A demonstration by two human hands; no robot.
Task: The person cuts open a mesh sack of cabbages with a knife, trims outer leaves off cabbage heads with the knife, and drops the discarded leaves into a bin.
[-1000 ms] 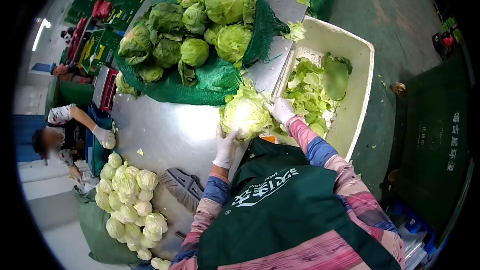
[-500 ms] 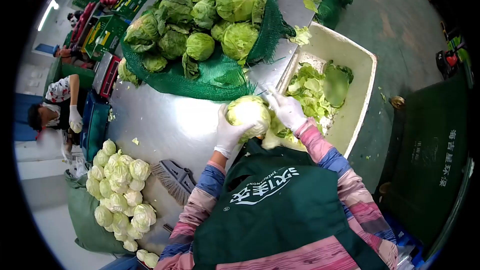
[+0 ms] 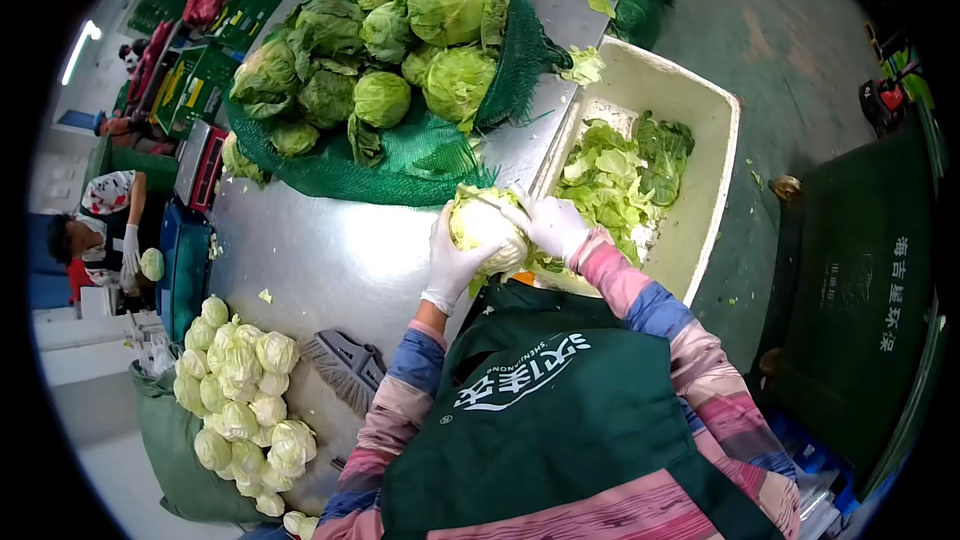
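A pale green cabbage (image 3: pixel 487 228), its outer leaves partly off, is held over the table's edge in front of the apron. My left hand (image 3: pixel 456 262), in a white glove, is wrapped round its left side. My right hand (image 3: pixel 558 226), also gloved, is closed against the cabbage's upper right side; what its fingers hold is hidden. Right of this hand stands a whitish bin (image 3: pixel 722 180) with loose green leaves (image 3: pixel 612 178) in it. Beyond the hands, untrimmed cabbages (image 3: pixel 458 5) lie on a green mesh sack (image 3: pixel 330 168).
Peeled cabbages (image 3: pixel 240 370) are piled at the left of the metal table (image 3: pixel 330 240), near a grey brush (image 3: pixel 345 365). A co-worker (image 3: pixel 110 225) stands at the far left by a blue crate (image 3: pixel 182 265). A large dark green bin (image 3: pixel 850 310) stands at the right.
My right hand has moved in closer against the cabbage, which is turned a little. The view has shifted slightly. The co-worker's gloved hand has lowered, with a cabbage beside it.
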